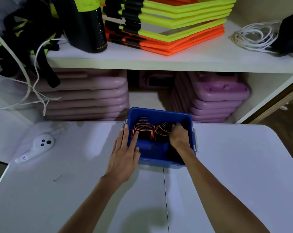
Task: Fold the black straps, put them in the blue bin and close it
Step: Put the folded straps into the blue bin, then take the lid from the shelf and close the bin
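An open blue bin (160, 112) stands at the far edge of the white table. Inside it lie folded black straps with orange and grey stripes (150, 129). My left hand (124, 154) rests flat over the bin's left rim, its fingers straight, with fingertips reaching the left strap. My right hand (179, 137) is inside the bin at the right, fingers curled over the right strap and pressing it down. No lid for the bin is in view.
A white handheld device (37, 147) lies on the table (235, 165) at the left, a small screw (56, 178) nearer me. Behind the bin a shelf unit holds purple pads (92, 96), neon frames (172, 26), a black bottle (87, 22) and white cords (253, 37).
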The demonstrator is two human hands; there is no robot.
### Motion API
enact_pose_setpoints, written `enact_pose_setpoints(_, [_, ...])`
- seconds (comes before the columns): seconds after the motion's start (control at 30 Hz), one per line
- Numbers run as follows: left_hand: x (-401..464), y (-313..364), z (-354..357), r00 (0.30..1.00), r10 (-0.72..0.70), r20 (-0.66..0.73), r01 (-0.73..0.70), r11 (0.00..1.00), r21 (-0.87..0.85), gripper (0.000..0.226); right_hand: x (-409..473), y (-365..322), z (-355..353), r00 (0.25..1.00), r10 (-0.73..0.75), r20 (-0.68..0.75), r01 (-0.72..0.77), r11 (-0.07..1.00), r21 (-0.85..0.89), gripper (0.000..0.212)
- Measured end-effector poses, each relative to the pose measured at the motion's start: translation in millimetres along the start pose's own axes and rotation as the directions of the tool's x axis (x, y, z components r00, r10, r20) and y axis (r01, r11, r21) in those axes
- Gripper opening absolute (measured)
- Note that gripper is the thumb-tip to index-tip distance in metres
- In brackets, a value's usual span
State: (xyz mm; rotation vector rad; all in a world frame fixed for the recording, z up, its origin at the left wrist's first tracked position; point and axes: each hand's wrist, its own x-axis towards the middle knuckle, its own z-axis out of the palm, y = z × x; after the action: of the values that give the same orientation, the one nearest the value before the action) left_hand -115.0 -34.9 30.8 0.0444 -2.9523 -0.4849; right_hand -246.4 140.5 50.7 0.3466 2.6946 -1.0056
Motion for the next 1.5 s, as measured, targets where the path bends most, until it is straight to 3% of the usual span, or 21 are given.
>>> enact_pose_setpoints(0.17, [-1,6,-4,0.999,-0.017,0.027,0.017,1.0,0.008,0.059,-25,9,-15,0.974,-0.224,0.038,0.224,0.975,0.007,0.034])
enact_pose_setpoints(0.27, [-3,12,-7,0.998,-0.043,0.046,0.042,0.999,0.024,0.06,-59,26,-33,0.877,-0.48,-0.019,0.48,0.877,0.005,0.039])
enact_pose_setpoints(0.33, [-5,18,-7,0.997,-0.063,0.041,0.062,0.998,0.034,0.06,-75,44,-43,0.821,-0.57,-0.031,0.566,0.82,-0.086,0.041])
enact_pose_setpoints(0.43, [-9,28,-6,0.993,-0.106,0.055,0.103,0.994,0.047,0.06,-79,75,-45,0.847,-0.516,0.127,0.525,0.775,-0.351,0.057])
enact_pose_setpoints(0.53, [-9,32,-5,0.989,-0.115,0.093,0.108,0.991,0.08,0.06,-74,87,-45,0.836,-0.511,0.2,0.544,0.725,-0.423,0.088])
enact_pose_setpoints(0.7, [-9,38,-19,0.975,-0.172,0.141,0.158,0.982,0.104,0.083,-78,76,-57,0.844,-0.474,0.25,0.536,0.761,-0.365,0.054])
enact_pose_setpoints(0.8, [-5,51,-39,0.983,-0.182,0.021,0.181,0.983,0.026,0.085,-83,63,-75,0.83,-0.515,0.214,0.557,0.781,-0.281,0.051])
enact_pose_setpoints(1.03, [25,110,-134,0.96,0.016,-0.28,-0.013,1.0,0.013,0.065,-94,-5,-143,0.777,-0.626,0.064,0.627,0.759,-0.176,0.051])
enact_pose_setpoints(1.2, [78,149,-243,0.855,0.229,-0.465,-0.16,0.97,0.184,0.052,-112,-102,-226,0.603,-0.772,-0.198,0.759,0.633,-0.155,0.069])
enact_pose_setpoints(1.23, [90,159,-273,0.822,0.262,-0.506,-0.176,0.961,0.211,0.051,-117,-125,-247,0.561,-0.789,-0.252,0.782,0.604,-0.151,0.065])
enact_pose_setpoints(1.4, [133,211,-425,0.543,0.424,-0.725,-0.245,0.906,0.347,0.046,-159,-235,-362,0.203,-0.794,-0.573,0.853,0.431,-0.295,0.036])
enact_pose_setpoints(1.5, [155,236,-501,0.437,0.455,-0.776,-0.274,0.889,0.367,0.046,-178,-290,-421,0.095,-0.764,-0.638,0.842,0.403,-0.357,0.039])
